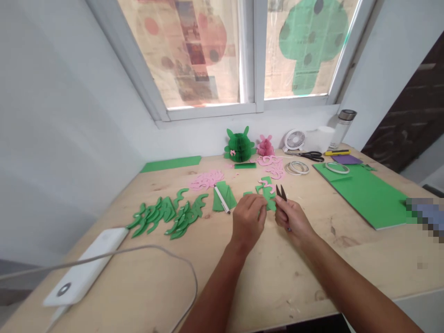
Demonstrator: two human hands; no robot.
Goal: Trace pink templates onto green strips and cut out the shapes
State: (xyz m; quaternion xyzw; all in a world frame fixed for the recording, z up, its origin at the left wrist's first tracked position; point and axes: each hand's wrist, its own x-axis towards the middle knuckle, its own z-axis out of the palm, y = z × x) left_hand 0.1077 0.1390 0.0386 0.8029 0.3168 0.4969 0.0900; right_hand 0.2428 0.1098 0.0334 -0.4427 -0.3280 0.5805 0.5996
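Observation:
Near the middle of the table, my left hand (248, 219) is closed, thumb and fingertips pinched at the lower edge of a small piece of green paper (269, 203). My right hand (293, 219) wraps round a pair of scissors (281, 192), its dark blades pointing up and slightly apart. The right fingertips also touch the green paper's right edge. Behind it, a curvy pink paper cutout (268, 186) overlaps other green paper. A white pen (222, 199) lies across green paper pieces (217, 204) left of my hands.
Green cutouts (187, 217) lie in piles at left, beside a white device (86, 266) and a cable (138, 247). Pink cutouts (208, 179) and honeycomb paper figures (239, 147) sit further back. Right are tape rolls (297, 167), black-handled scissors (314, 156) and a green sheet (371, 199).

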